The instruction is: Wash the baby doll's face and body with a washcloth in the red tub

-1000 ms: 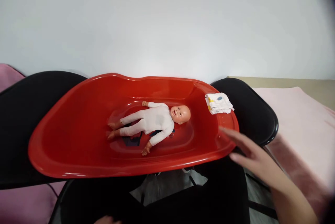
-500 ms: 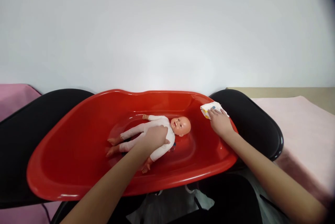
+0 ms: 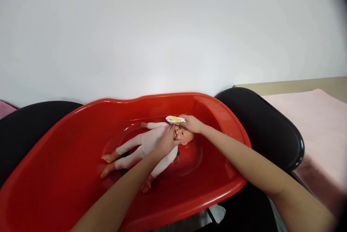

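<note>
Two-handed, reaching into a red tub (image 3: 67,163), over a doll (image 3: 151,138) laid face up on the tub's floor. Holding a folded white cloth (image 3: 175,119) with yellow marks in the right hand (image 3: 192,123), with a narrow grip, pinched at the cloth's right end. Positioned at the far side of the doll's head, partly hiding the brow; cannot tell whether cloth and face touch. Resting the left hand (image 3: 166,143) against the doll around chin and upper chest, with thumb toward the near cheek and fingers toward the far one. Cannot tell whether that grip is closed round the chin or only laid on it. Dressed in white, lying with head to the right, bare feet to the left, far arm stretched out beside the far wall of the tub, near arm slanted toward the near wall. Showing a small dark patch (image 3: 177,155) on the tub's floor just beside the near shoulder. Flanked at left by a black surface (image 3: 40,127), at right by a rounded black seat (image 3: 260,127). Spread farther right, a pink sheet (image 3: 320,127). Backed by a pale wall (image 3: 162,43)
</note>
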### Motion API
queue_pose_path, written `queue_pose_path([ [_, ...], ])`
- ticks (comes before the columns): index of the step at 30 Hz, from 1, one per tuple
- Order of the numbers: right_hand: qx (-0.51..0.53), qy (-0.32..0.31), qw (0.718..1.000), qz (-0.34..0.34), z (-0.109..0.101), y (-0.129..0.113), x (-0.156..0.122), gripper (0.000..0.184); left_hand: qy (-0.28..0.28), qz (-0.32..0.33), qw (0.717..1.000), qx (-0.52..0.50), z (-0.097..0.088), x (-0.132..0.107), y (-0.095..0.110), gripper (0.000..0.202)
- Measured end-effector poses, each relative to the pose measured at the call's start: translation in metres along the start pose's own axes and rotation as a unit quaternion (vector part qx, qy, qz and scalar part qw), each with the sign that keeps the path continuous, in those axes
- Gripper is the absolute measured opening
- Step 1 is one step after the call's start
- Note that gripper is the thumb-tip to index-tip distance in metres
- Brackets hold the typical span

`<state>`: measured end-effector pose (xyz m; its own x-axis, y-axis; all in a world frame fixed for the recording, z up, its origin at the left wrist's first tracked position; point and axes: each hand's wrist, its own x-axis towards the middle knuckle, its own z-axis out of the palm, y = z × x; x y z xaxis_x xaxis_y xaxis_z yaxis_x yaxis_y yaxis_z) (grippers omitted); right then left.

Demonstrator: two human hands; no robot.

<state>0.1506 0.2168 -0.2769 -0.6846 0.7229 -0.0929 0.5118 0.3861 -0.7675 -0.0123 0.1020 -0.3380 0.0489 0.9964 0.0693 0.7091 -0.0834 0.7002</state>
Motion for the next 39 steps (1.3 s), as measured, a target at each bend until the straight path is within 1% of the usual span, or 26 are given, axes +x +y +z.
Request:
queue_pose_path([
  [2, 0.015, -0.023, 0.999, -0.03, 0.001, 0.0, -0.006, 0.033, 0.003, -0.005, 1.0, -0.026, -0.001, -0.005, -0.003, 0.074],
  [4, 0.017, -0.037, 0.998, -0.039, 0.0, -0.003, -0.011, 0.038, -0.002, 0.0, 0.999, -0.036, -0.002, -0.01, -0.004, 0.078],
  [6, -0.004, -0.067, 0.996, -0.055, -0.002, -0.006, -0.013, 0.04, -0.01, 0.004, 0.999, -0.035, -0.003, -0.012, -0.005, 0.073],
  [8, -0.043, -0.101, 0.99, -0.09, -0.002, -0.006, -0.012, 0.04, -0.012, 0.004, 1.0, -0.028, -0.003, -0.012, -0.007, 0.065],
  [10, -0.091, -0.118, 0.982, -0.113, -0.002, -0.003, -0.009, 0.045, -0.017, 0.001, 1.0, -0.02, -0.003, -0.011, -0.008, 0.061],
  [11, -0.114, -0.115, 0.982, -0.1, -0.002, 0.0, -0.008, 0.05, -0.021, 0.003, 1.0, -0.017, -0.002, -0.011, -0.008, 0.061],
  [12, -0.137, -0.112, 0.982, -0.067, -0.003, 0.002, -0.006, 0.055, -0.025, 0.005, 1.0, -0.014, -0.002, -0.011, -0.008, 0.061],
  [14, -0.185, -0.105, 0.977, 0.032, -0.006, 0.007, -0.005, 0.067, -0.031, 0.015, 0.999, -0.009, -0.002, -0.012, -0.006, 0.063],
  [16, -0.22, -0.103, 0.961, 0.133, -0.01, 0.009, -0.004, 0.079, -0.037, 0.022, 0.999, -0.001, -0.002, -0.013, -0.004, 0.065],
  [17, -0.229, -0.102, 0.954, 0.167, -0.011, 0.008, -0.004, 0.083, -0.042, 0.022, 0.999, 0.005, -0.002, -0.013, -0.004, 0.067],
  [18, -0.231, -0.102, 0.95, 0.181, -0.013, 0.007, -0.005, 0.086, -0.044, 0.021, 0.999, 0.009, -0.002, -0.013, -0.003, 0.069],
  [19, -0.225, -0.104, 0.953, 0.174, -0.013, 0.005, -0.005, 0.085, -0.043, 0.02, 0.999, 0.011, -0.002, -0.013, -0.004, 0.07],
  [20, -0.215, -0.108, 0.959, 0.148, -0.012, 0.002, -0.006, 0.082, -0.043, 0.021, 0.999, 0.011, -0.002, -0.013, -0.004, 0.069],
  [23, -0.184, -0.125, 0.975, 0.015, -0.007, -0.005, -0.008, 0.068, -0.041, 0.019, 0.999, 0.003, -0.002, -0.012, -0.005, 0.067],
  [24, -0.18, -0.129, 0.975, -0.02, -0.004, -0.007, -0.009, 0.064, -0.041, 0.015, 0.999, 0.0, -0.002, -0.011, -0.006, 0.066],
  [25, -0.18, -0.132, 0.974, -0.037, -0.002, -0.008, -0.009, 0.062, -0.043, 0.009, 0.999, -0.001, -0.001, -0.011, -0.006, 0.065],
  [26, -0.185, -0.134, 0.973, -0.037, -0.001, -0.007, -0.008, 0.061, -0.043, 0.005, 0.999, -0.001, -0.001, -0.011, -0.006, 0.064],
  [27, -0.194, -0.133, 0.972, -0.024, 0.0, -0.007, -0.008, 0.061, -0.041, 0.005, 0.999, -0.002, -0.001, -0.01, -0.006, 0.062],
  [29, -0.221, -0.133, 0.966, 0.02, 0.0, -0.004, -0.007, 0.064, -0.042, 0.018, 0.999, -0.004, 0.0, -0.009, -0.006, 0.057],
  [33, -0.245, -0.139, 0.956, 0.087, -0.004, 0.0, -0.005, 0.074, -0.039, 0.04, 0.998, -0.002, 0.0, -0.009, -0.004, 0.059],
  [35, -0.25, -0.142, 0.951, 0.115, -0.008, 0.001, -0.005, 0.078, -0.038, 0.038, 0.999, 0.004, -0.001, -0.009, -0.002, 0.057],
  [37, -0.259, -0.143, 0.944, 0.145, -0.011, 0.001, -0.004, 0.081, -0.045, 0.033, 0.998, 0.013, -0.003, -0.008, 0.001, 0.05],
  [39, -0.268, -0.131, 0.939, 0.172, -0.014, 0.0, -0.003, 0.082, -0.052, 0.024, 0.998, 0.018, -0.006, -0.007, 0.003, 0.045],
])
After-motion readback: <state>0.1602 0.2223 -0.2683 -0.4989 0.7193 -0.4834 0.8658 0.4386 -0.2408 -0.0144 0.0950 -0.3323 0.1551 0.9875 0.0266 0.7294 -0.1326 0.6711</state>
